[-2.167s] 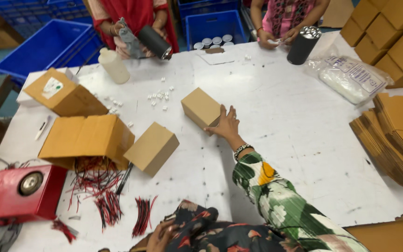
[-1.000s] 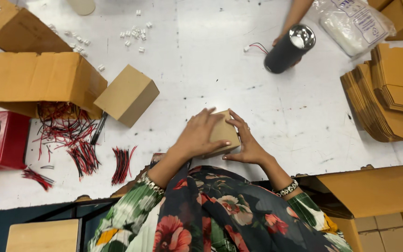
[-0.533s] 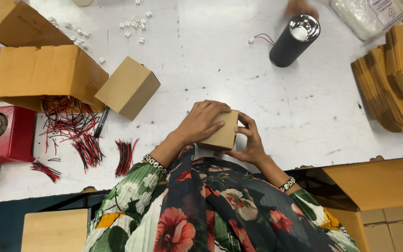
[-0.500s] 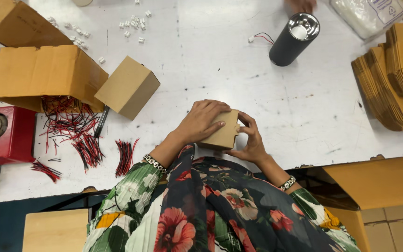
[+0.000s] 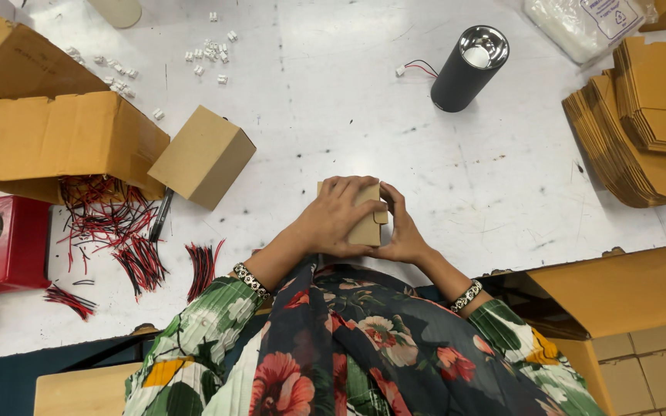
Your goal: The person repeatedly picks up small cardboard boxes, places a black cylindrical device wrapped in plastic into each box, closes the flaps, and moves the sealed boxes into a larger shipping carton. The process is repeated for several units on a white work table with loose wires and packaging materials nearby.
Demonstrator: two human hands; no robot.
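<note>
Both my hands hold a small brown cardboard box (image 5: 367,223) close to my body at the near edge of the white table (image 5: 333,131). My left hand (image 5: 335,219) wraps over the box's top and left side. On the right side my right hand (image 5: 402,231) presses with the fingers against a flap. A black cylindrical lamp housing (image 5: 469,68) with a shiny inside stands upright farther back, with red and black wires (image 5: 418,68) trailing from it.
A closed small brown box (image 5: 202,156) lies to the left beside larger cardboard boxes (image 5: 59,142). Bundles of red and black wires (image 5: 129,246) and a red device (image 5: 1,243) sit at the left. White connectors (image 5: 210,54) are scattered behind. Flat box blanks (image 5: 649,123) are stacked right.
I brought the small box from the middle of the table to the near edge and took it in both hands. A person's hand left the black cylinder at the back.
</note>
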